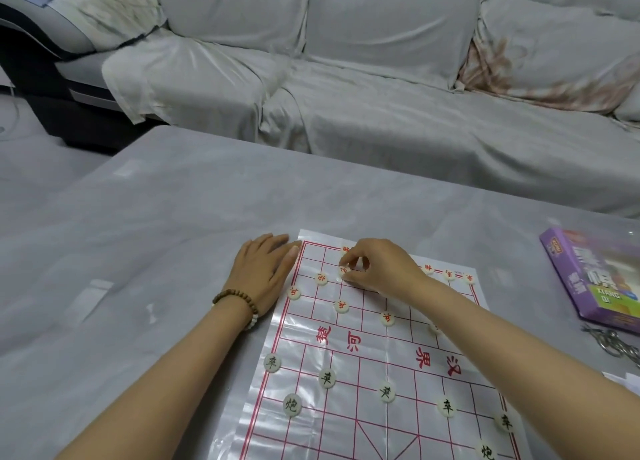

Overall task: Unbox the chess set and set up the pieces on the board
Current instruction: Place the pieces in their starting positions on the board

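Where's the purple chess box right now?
Head view: the purple chess box lies flat on the table at the right edge of the picture, right of the board, with a bunch of metal rings just nearer the person.

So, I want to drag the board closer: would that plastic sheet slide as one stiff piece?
Probably not. The board looks like thin, glossy film with wrinkles and fold lines, so it would likely buckle. The left hand rests flat at its corner, perhaps because it shifts easily. The disc pieces would likely skid.
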A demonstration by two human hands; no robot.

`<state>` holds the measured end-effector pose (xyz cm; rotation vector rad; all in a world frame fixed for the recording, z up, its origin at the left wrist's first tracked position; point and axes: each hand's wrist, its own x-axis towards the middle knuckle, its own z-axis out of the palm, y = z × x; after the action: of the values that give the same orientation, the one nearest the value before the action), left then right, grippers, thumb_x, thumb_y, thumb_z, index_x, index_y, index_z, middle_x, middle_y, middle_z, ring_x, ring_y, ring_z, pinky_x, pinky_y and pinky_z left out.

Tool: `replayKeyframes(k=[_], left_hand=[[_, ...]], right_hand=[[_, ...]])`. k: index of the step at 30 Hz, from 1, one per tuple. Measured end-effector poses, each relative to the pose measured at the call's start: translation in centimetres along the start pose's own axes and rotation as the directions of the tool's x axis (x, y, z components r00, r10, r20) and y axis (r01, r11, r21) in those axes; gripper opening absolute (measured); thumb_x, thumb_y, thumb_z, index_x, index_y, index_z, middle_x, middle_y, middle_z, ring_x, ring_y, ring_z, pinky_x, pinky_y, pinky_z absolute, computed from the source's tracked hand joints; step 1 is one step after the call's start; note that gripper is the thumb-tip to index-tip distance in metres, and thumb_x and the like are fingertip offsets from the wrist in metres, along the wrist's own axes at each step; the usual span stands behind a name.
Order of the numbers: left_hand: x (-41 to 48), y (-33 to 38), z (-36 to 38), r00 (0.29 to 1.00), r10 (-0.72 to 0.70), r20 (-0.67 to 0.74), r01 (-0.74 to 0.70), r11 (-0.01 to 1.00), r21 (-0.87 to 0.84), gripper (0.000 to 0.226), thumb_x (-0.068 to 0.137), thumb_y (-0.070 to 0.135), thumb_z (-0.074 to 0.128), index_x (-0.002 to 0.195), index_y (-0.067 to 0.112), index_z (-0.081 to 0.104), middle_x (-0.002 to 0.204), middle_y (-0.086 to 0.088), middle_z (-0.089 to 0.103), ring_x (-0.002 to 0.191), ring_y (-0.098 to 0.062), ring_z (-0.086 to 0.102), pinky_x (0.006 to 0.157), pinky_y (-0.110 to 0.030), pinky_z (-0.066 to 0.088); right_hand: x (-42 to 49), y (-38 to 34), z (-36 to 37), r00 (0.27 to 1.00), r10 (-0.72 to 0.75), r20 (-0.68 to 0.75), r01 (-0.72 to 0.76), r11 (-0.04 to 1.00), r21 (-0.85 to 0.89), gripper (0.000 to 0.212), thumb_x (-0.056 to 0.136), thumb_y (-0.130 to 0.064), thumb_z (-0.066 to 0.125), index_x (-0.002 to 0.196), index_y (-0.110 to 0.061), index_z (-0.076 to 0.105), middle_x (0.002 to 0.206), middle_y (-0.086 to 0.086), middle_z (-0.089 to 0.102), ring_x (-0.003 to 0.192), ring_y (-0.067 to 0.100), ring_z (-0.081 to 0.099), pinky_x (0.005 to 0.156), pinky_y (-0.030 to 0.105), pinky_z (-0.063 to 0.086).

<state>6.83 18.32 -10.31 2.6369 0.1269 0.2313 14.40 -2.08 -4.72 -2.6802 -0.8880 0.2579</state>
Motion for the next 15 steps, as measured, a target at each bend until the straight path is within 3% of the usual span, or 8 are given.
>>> replayKeyframes(k=[5,9,15], left_hand=[[0.0,0.2,0.0,0.999,-0.028,0.021,0.028,0.999,0.022,0.079,0.08,0.064,-0.008,0.139,0.036,0.037,0.148,0.009,0.032,0.139,-0.012,0.018,0.116,-0.034,0.006],[0.1,0.2,0.0,0.998,-0.052,0.041,0.051,0.998,0.024,0.066,0.09,0.06,0.0,0.139,0.035,0.036,0.15,0.008,0.029,0.141,-0.012,0.016,0.117,-0.035,0.003],[0.0,0.4,-0.2,0.996,-0.061,0.064,0.059,0.998,0.023,0.069,0.084,0.056,-0.002,0.14,0.036,0.034,0.151,0.009,0.026,0.141,-0.011,0.012,0.117,-0.038,0.0]], right_hand=[[2.3,-0.7,-0.2,0.973,-0.013,-0.229,0.022,0.999,0.038,0.022,0.085,-0.038,0.065,0.104,-0.026,0.069,0.095,-0.009,0.061,0.084,0.006,0.049,0.082,0.024,0.036],[4.2,-1.5,1.0,0.972,0.004,-0.234,-0.013,0.999,-0.038,0.023,0.086,-0.039,0.062,0.102,-0.024,0.07,0.097,-0.006,0.062,0.092,0.011,0.052,0.084,0.025,0.028],[4.7,-1.1,2.0,0.974,0.058,-0.217,-0.064,0.998,-0.019,0.029,0.084,-0.044,0.063,0.106,-0.026,0.069,0.098,-0.007,0.063,0.092,0.011,0.053,0.087,0.028,0.031]])
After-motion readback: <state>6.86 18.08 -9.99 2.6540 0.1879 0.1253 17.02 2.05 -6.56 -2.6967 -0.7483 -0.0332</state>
